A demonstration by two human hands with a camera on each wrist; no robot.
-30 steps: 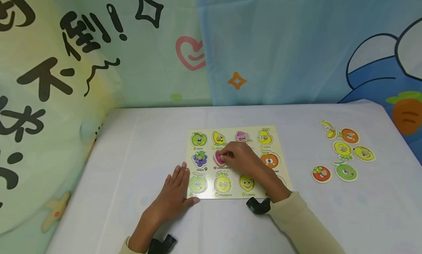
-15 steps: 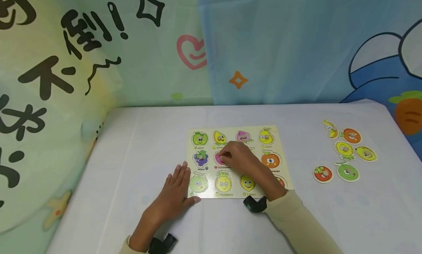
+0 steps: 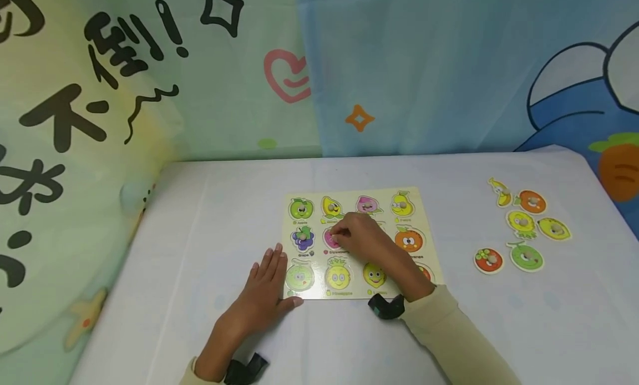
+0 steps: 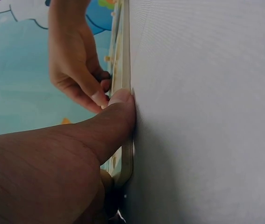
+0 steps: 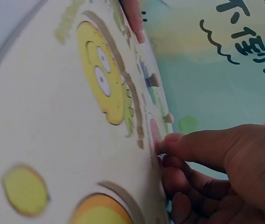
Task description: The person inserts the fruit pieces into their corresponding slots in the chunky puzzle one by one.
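Note:
A pale yellow fruit puzzle board (image 3: 319, 271) lies flat on the white table. My right hand (image 3: 363, 238) reaches over its middle row, thumb and fingertips pinching a pink strawberry puzzle piece (image 3: 329, 239) at its printed spot. In the right wrist view, those fingertips meet the strawberry's pink surface (image 5: 154, 130) close against the board, and the curled fingers hide part of it. My left hand (image 3: 265, 289) lies with straight fingers along the board's left edge, its thumb (image 4: 116, 112) at the front corner. Knobbed grape (image 3: 303, 239) and apple (image 3: 302, 209) pieces sit left of the strawberry.
Several loose pieces lie at the table's right: a banana (image 3: 501, 192), an orange (image 3: 531, 202), a pineapple (image 3: 521, 223), a lemon (image 3: 554, 228), a red tomato-like piece (image 3: 488, 261) and a round green fruit (image 3: 527, 257). A printed cloth backdrop (image 3: 399, 69) stands behind.
My right forearm has shifted slightly left, uncovering a red picture at the board's lower right. The right fingers stay on the strawberry piece, and my left hand keeps its place.

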